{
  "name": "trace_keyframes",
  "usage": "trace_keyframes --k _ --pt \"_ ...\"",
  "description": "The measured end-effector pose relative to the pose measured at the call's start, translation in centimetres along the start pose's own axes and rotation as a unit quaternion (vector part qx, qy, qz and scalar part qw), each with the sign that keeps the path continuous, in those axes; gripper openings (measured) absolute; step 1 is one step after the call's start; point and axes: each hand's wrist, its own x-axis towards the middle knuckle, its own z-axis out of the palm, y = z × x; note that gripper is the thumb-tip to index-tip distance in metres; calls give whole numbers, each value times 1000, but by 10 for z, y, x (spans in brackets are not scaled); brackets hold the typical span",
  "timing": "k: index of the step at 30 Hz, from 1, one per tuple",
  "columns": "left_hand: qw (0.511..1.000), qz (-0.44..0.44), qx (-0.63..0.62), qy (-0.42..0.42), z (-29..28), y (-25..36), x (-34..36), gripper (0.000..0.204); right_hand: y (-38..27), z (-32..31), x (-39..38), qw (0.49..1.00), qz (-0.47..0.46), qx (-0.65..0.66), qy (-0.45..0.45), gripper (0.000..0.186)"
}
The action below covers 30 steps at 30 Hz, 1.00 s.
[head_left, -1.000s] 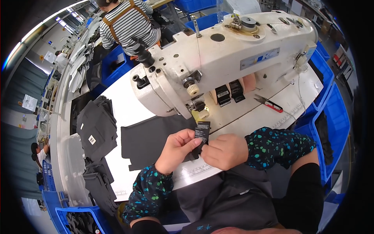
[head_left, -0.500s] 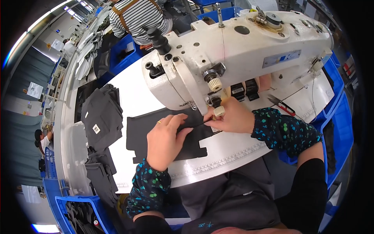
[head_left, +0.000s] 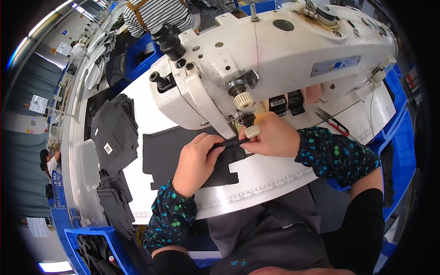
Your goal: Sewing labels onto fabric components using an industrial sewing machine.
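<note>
A dark grey fabric piece (head_left: 167, 153) with notched corners lies flat on the white sewing table, its far right part under the head of a white sewing machine (head_left: 284, 55). My left hand (head_left: 197, 160) pinches a folded, raised edge of this fabric between thumb and fingers. Close by on the right, my right hand (head_left: 272, 137) grips the same fold beside the machine's needle area. Its fingertips are partly hidden behind a cream tension knob (head_left: 252, 131). The needle itself cannot be made out.
Stacked dark fabric pieces (head_left: 114, 133) lie at the table's left. Red-handled snips (head_left: 333, 123) and black labels (head_left: 286, 103) rest right of the needle area. Blue bins (head_left: 91, 231) flank the table. A person in a striped top (head_left: 160, 18) sits beyond the machine.
My left fingers have closed onto the fabric edge, which now stands up as a fold between both hands. The view has shifted slightly, so the machine appears further left.
</note>
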Motion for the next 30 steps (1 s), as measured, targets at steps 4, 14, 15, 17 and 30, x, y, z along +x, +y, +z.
trace_keyframes --k 4,14,15,17,30 --pt "999 3 54 -5 -1 4 -1 18 -1 0 -1 1000 -30 8 5 8" --pt "996 85 22 19 7 3 -1 9 -1 0 -3 997 -20 35 -61 18" --pt "996 84 22 19 4 3 -1 9 1 -1 -3 994 -79 -20 -68 20" --pt "998 49 20 39 -4 1 0 8 6 1 -5 986 -132 -88 -50 20" --pt "989 80 -115 -43 -15 15 -6 10 6 7 -4 953 -215 -211 -35 11"
